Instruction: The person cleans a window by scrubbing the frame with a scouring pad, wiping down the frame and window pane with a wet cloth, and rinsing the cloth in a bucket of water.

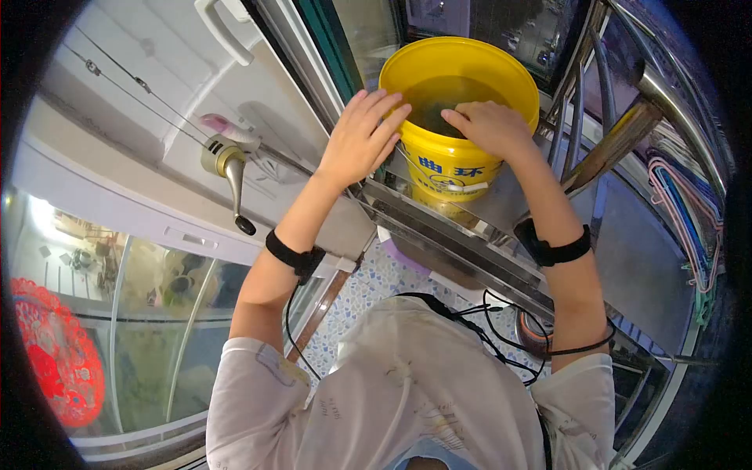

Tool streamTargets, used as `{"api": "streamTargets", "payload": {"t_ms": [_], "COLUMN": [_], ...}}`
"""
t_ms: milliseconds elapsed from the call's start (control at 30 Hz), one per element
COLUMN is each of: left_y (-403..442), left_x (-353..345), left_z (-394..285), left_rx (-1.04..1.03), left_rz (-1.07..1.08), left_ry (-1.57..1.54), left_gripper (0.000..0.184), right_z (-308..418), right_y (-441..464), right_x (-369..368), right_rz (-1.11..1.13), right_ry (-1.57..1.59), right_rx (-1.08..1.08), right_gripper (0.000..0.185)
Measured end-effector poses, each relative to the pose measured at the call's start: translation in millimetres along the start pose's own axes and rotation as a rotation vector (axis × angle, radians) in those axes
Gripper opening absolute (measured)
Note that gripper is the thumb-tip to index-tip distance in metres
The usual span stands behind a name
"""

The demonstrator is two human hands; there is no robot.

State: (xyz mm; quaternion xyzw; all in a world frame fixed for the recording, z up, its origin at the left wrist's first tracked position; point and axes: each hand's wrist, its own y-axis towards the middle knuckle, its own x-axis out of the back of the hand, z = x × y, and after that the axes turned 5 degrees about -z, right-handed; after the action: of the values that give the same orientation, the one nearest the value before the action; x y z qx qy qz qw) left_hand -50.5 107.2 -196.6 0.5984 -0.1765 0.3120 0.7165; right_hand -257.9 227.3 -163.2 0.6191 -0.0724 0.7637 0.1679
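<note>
A yellow bucket (407,63) with blue characters stands in front of me, with murky water and something dark (429,116) inside that I cannot make out. My left hand (362,139) is open at the bucket's left rim, its fingers stretched out and the fingertips at the edge. Over the near right rim reaches my right hand (497,129), thumb held apart from the fingers above the bucket's inside. Its other fingertips are partly hidden, and I see no object in it. A white handle grip (466,188) hangs on the bucket's front.
The bucket rests on a metal ledge (509,204) beside metal railings (603,78). Hangers (674,211) hang at the right. A hand crank (233,184) with wires is on the left wall. Black cables (501,333) run near my waist and from both arm bands.
</note>
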Motion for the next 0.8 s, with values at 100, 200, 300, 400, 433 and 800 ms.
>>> {"api": "streamTargets", "payload": {"t_ms": [100,200,300,400,433,800], "left_y": [-3,-4,-8,-11,-12,-12], "left_x": [-7,-15,-22,-27,-31,-55], "left_z": [-3,-4,5,12,11,-4], "left_rx": [-0.044,-0.033,-0.029,-0.002,-0.019,0.175], "left_rz": [0.001,-0.008,-0.067,-0.138,-0.149,-0.331], "left_ry": [-0.127,-0.167,-0.247,-0.465,-0.479,-0.655], "left_gripper": [0.045,0.044,0.044,0.041,0.041,0.031], "right_z": [0,2,-7,-25,-23,5], "right_y": [3,4,10,27,31,48], "right_x": [0,3,-1,-6,-6,-19], "right_rz": [0.032,0.094,0.131,0.356,0.344,0.906], "right_ry": [-0.004,-0.024,-0.018,0.037,0.029,0.133], "right_rx": [-0.003,-0.008,0.059,0.148,0.127,-0.093], "right_gripper": [0.053,0.051,0.049,0.045,0.045,0.054]}}
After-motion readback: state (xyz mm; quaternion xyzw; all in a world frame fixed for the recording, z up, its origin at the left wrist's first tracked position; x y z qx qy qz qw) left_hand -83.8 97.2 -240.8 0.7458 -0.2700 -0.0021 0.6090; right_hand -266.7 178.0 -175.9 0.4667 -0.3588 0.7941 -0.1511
